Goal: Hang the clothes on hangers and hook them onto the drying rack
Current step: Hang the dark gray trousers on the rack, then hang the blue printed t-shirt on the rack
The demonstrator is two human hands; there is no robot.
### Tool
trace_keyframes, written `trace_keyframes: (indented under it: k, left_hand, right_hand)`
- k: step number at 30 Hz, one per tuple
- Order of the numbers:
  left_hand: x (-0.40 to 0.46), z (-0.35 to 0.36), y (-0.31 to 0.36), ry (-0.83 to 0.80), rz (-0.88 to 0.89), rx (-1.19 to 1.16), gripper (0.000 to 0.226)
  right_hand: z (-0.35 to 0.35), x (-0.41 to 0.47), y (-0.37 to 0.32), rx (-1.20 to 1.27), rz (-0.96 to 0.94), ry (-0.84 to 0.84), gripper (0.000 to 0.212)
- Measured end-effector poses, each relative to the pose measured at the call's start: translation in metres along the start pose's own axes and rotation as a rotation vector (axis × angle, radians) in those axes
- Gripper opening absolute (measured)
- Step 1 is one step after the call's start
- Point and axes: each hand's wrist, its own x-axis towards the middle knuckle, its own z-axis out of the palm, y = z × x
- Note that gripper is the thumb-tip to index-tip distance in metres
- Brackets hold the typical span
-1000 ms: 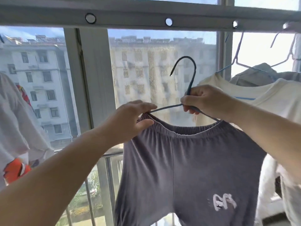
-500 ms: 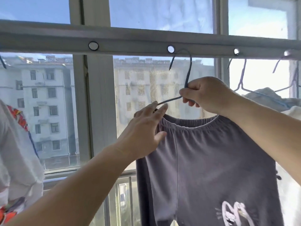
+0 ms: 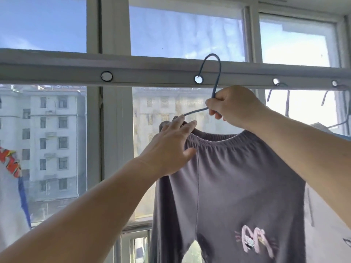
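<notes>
Pants (image 3: pixel 237 186), grey with a pink cat print, are draped by the waistband over a blue wire hanger (image 3: pixel 216 88), and the whole lot is held up right at the drying rack bar (image 3: pixel 152 76). The hanger neck is pinched by curled fingers (image 3: pixel 214 112) of the right hand (image 3: pixel 233 109), so the hook sticks straight up above those fingers, its long axis roughly vertical, with the tip curled down and sitting right at one round hole (image 3: pixel 198 79) in the bar. Whether the tip is actually through the hole can't be told. Just left of and below those fingers, the left hand (image 3: pixel 171 149) is laid flat on the waistband with its fingers straight and only slightly spread, nothing gripped. The right hand is clearly the nearer one to the hook, so the hooking would probably be done by it.

Counted: four holes in the bar, one pair of pants, one hanger being held, and two more hanger hooks (image 3: pixel 281 86) already caught in the holes to the right.
</notes>
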Motion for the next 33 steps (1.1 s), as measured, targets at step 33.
trace_keyframes:
  k: [33]
  left_hand:
    - [-0.115, -0.096, -0.05, 0.278, -0.246, 0.745, 0.046]
  right_hand:
    - [0.103, -0.042, -0.139, 0.351, -0.294, -0.055, 0.009]
